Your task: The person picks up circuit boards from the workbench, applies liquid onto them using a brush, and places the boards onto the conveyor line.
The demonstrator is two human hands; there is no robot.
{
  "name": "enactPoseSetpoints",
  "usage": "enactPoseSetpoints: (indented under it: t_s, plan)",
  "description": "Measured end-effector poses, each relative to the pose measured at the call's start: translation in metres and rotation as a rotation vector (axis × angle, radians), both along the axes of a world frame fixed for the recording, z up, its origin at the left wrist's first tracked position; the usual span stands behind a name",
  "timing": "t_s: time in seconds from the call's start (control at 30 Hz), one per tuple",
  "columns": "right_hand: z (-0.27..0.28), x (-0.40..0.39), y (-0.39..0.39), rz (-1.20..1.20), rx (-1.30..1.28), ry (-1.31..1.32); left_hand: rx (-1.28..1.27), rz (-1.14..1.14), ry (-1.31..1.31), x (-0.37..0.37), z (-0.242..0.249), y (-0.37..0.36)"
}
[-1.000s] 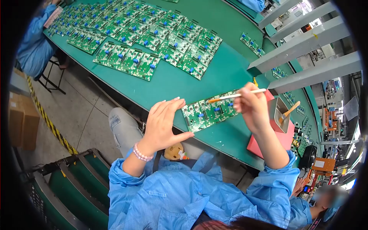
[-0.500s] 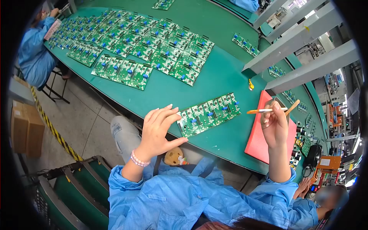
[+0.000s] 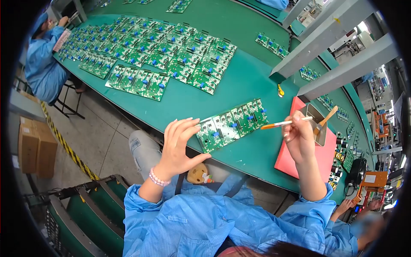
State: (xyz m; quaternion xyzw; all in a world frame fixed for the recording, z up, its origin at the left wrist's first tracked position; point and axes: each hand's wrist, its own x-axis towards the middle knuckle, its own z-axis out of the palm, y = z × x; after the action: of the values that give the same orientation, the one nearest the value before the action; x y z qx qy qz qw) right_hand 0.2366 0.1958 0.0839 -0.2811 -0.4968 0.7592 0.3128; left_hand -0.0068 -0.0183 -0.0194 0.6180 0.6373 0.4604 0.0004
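Pinching slim white-handled, orange-tipped brush (image 3: pixel 284 124) in right hand (image 3: pixel 301 139), bringing tip leftward beside long green circuit board (image 3: pixel 233 126) lying on green tabletop (image 3: pixel 180 103); framing board's opposite end with wide-spread left hand (image 3: pixel 174 147).

A green bench (image 3: pixel 192 103) crosses a grey tiled floor (image 3: pixel 102 141); cardboard boxes (image 3: pixel 36 145) stand left, and what may be shelves (image 3: pixel 379 128) right.

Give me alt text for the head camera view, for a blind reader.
A person's left hand is at one end of a circuit board on a green table, while the right hand holds a thin brush near the other. On a red block at right stands a metal container with a wooden-handled brush; more boards lie at left.
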Motion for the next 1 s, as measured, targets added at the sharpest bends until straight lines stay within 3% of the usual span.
enactPoseSetpoints:
  t_s: [0.23,0.4,0.53,1.0]
  plan:
    - [0.006,-0.029,-0.012,0.066,0.013,-0.087,0.134,0.032,0.041,-0.001,0.009,-0.004]
    - [0.001,-0.057,-0.025,0.15,0.189,-0.187,-0.033,0.095,-0.047,-0.012,-0.002,-0.005]
    - [-0.008,-0.082,-0.026,0.219,0.287,-0.233,-0.084,0.113,0.062,-0.016,-0.002,-0.009]
    - [-0.035,-0.135,-0.039,0.411,0.323,-0.369,-0.074,0.165,0.02,-0.017,-0.015,-0.009]
